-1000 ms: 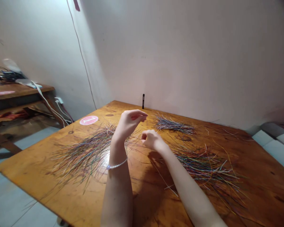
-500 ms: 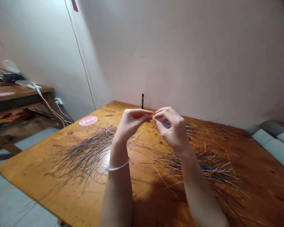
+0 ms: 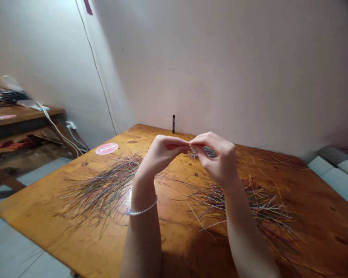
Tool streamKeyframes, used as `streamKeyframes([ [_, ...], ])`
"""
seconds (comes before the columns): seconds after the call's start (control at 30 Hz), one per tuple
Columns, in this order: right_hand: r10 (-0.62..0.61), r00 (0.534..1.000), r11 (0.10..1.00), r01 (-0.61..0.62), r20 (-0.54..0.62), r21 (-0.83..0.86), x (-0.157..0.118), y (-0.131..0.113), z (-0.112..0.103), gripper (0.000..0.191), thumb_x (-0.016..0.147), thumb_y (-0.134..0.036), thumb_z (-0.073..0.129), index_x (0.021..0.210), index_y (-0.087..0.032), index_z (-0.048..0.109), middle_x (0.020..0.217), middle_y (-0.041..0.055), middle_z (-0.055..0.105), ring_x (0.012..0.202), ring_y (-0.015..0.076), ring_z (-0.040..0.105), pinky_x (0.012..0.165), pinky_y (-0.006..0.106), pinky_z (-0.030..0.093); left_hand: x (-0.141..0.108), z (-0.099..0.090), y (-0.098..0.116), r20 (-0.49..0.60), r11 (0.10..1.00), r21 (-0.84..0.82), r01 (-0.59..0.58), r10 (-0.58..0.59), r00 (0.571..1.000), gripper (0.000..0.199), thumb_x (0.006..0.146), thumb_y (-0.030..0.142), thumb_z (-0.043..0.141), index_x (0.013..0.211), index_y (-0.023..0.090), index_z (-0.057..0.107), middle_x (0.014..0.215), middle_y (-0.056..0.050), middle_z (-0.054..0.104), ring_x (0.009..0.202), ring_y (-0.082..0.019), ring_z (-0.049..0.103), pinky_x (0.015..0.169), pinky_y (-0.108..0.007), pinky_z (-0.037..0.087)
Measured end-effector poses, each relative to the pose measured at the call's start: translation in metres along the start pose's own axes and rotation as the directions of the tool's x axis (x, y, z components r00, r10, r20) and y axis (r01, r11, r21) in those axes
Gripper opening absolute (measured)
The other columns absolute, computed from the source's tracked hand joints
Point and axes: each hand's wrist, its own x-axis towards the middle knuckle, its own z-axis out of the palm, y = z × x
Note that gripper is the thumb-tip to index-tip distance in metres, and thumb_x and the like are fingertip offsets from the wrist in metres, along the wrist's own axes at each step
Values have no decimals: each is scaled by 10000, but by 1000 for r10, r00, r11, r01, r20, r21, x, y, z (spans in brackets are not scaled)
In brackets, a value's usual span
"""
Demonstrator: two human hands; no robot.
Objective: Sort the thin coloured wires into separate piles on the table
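My left hand (image 3: 165, 152) and my right hand (image 3: 216, 154) meet fingertip to fingertip above the middle of the table. Both are closed in a pinch. Whatever lies between the fingertips is too small or too hidden to make out. A wide bundle of thin coloured wires (image 3: 104, 189) is spread on the left, beside my left forearm. Under and beside my right forearm lies a second tangled heap of wires (image 3: 266, 206). Behind my right hand, a smaller pile of short wire pieces (image 3: 209, 151) is partly covered by the fingers.
A black marker (image 3: 173, 124) stands upright near the table's back edge. A round pink label (image 3: 106, 148) marked 1 is on the wooden table (image 3: 174, 235). Loose wires (image 3: 281, 161) lie at the back right. Another table (image 3: 46, 112) with cables stands at the left.
My right hand has shifted slightly right, and its fingers have drawn closer together. My left hand's fingertips now touch those of the right. The wire piles look the same.
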Motion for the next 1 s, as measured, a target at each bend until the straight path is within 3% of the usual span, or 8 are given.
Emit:
streamKeyframes([
  [0.3, 37, 998, 999, -37, -44, 7, 0, -2, 1, 145, 830, -113, 564, 792, -207, 669, 783, 15, 677, 754, 141, 629, 722, 284, 502, 1, 0, 1, 1, 999, 27, -30, 30, 1000, 95, 764, 175, 641, 751, 173, 735, 741, -35, 719, 711, -141, 650, 683, -261, 544],
  [0.6, 276, 957, 939, -247, -95, 240, -3, -2, 7, 75, 800, -170, 615, 792, -203, 682, 792, 8, 696, 707, 128, 661, 672, 263, 553, 2, 2, 2, 19, 995, -101, -9, 11, 1000, 96, 766, 219, 667, 826, 163, 716, 760, -41, 713, 695, -135, 651, 675, -260, 552],
  [1.0, 322, 942, 906, -278, -93, 319, -3, -2, 9, 62, 795, -169, 617, 801, -192, 673, 804, 20, 691, 730, 136, 665, 693, 273, 565, 1, 3, 6, 41, 986, -167, 8, -1, 999, 105, 808, 236, 635, 877, 163, 666, 868, -57, 713, 830, -165, 676, 797, -294, 559],
])
